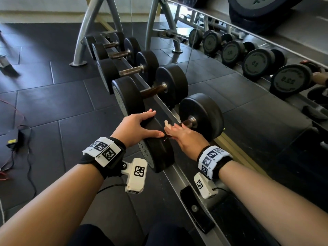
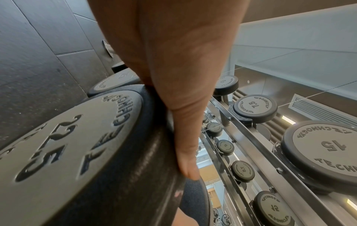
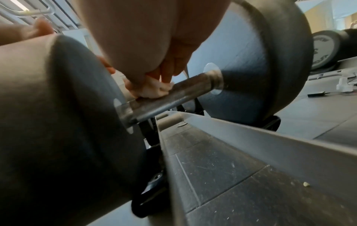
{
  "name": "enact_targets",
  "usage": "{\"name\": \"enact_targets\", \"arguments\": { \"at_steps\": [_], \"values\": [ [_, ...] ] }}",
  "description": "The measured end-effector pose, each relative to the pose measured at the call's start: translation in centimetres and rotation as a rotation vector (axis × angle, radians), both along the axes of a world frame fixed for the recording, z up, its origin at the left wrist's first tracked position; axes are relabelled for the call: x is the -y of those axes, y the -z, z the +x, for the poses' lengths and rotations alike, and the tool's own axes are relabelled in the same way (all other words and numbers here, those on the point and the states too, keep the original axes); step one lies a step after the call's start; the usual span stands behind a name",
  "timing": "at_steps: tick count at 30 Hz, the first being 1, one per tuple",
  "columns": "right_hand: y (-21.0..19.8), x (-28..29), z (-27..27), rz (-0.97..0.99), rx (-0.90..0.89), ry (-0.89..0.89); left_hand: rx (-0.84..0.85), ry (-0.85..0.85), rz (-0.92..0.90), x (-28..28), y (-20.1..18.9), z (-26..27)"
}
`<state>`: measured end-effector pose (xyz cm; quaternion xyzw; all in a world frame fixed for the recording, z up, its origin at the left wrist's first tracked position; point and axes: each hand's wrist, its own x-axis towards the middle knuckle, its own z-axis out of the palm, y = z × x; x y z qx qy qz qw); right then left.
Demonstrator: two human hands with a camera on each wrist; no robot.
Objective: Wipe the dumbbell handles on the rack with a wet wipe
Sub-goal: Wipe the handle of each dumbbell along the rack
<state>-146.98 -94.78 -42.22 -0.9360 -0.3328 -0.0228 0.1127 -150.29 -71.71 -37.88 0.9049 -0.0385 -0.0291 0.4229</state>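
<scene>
The nearest black dumbbell (image 1: 204, 114) lies across the rack rail. My left hand (image 1: 140, 125) rests on its near weight head (image 1: 156, 150), fingers laid over the top and the thumb (image 2: 187, 152) along the rim. My right hand (image 1: 181, 135) reaches between the two heads and pinches a crumpled white wet wipe (image 3: 152, 90) against the steel handle (image 3: 185, 93), close to the near head. In the head view only a corner of the wipe (image 1: 166, 123) shows above the fingers. The far end of the handle (image 1: 190, 121) is bare.
Several more dumbbells (image 1: 134, 70) sit in a row further along the rack rail (image 1: 177, 173). A mirror at the right reflects dumbbells (image 1: 257, 63). A grey rack leg (image 1: 79, 50) stands behind. Cables and a black box (image 1: 12, 137) lie on the rubber floor at left.
</scene>
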Motion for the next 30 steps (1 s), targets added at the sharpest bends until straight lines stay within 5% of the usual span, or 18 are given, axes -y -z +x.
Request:
{"name": "enact_targets", "arguments": {
  "at_steps": [5,11,18,25,30],
  "values": [
    [-0.4,2.1,1.6,-0.071,0.036,0.221,-0.003,0.0,0.007,0.0,-0.1,0.0],
    [0.3,-0.7,-0.9,-0.037,-0.064,0.037,-0.003,0.006,0.024,0.1,-0.2,0.0],
    [-0.7,3.0,1.1,-0.038,-0.031,0.249,-0.013,0.009,0.042,0.0,-0.2,-0.3],
    [-0.6,2.5,0.2,0.013,-0.13,0.079,-0.064,0.009,0.091,-0.1,-1.0,-0.3],
    [-1.1,3.0,0.9,0.026,-0.097,0.174,-0.08,0.021,0.111,-0.2,-1.2,0.0]
  ]
}}
